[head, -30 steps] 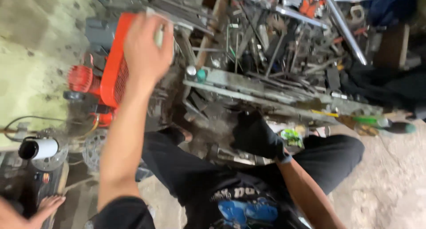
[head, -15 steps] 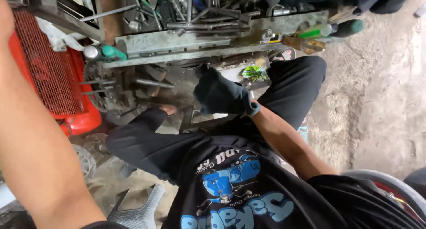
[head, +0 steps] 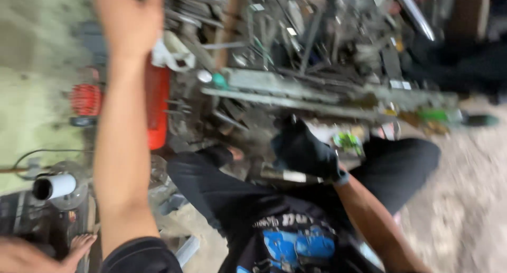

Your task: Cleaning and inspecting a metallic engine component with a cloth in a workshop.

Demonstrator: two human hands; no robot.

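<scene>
Left hand stretches forward; gloved right hand rests low.

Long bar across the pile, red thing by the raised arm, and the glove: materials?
Long bar: looks like dull grey metal, scuffed and grimy. Red casing: likely glossy plastic or painted metal; blur leaves it open. Glove on the right hand: dark, matte, probably fabric or rubber-coated knit. Left hand is bare.

One head-worn camera, looking steeply down from close above the seated person's lap, facing forward to a heap of metal scrap across the top. Picture's blurred; concrete floor at left.
</scene>
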